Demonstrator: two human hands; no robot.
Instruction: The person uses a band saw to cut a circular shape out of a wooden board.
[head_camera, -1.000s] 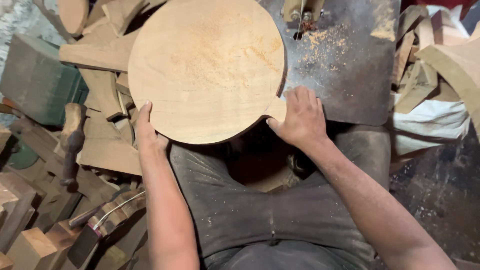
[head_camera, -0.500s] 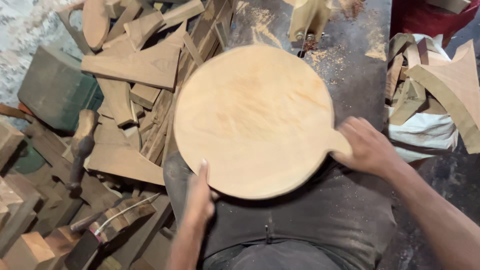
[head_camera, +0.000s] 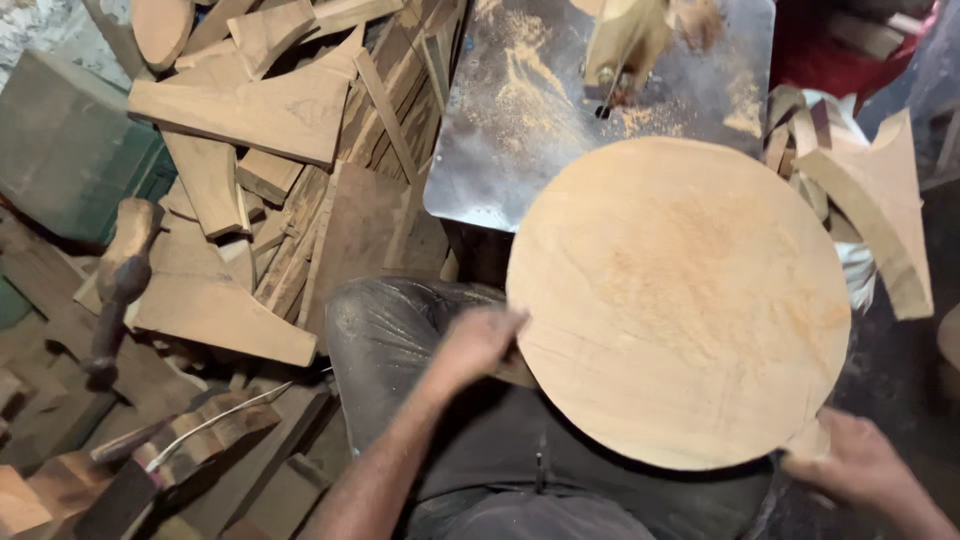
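Wooden round board (head_camera: 680, 300) hides fingers of both hands, left (head_camera: 478, 342) and right (head_camera: 850, 465), gripping its edge.

round board (head_camera: 680, 300): pale tan | metal table (head_camera: 520, 110): grey | box (head_camera: 70, 150): green

Offcut heap (head_camera: 260, 170) crowding the left, curved scraps (head_camera: 880, 210) right; bare saw table (head_camera: 520, 120) ahead.

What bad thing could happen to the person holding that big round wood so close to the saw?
The left hand and right hand grip only the edge of the round board, so it might slip. The saw blade stands just beyond the board, so fingers could drift near it. Sawdust on the metal table looks slippery.
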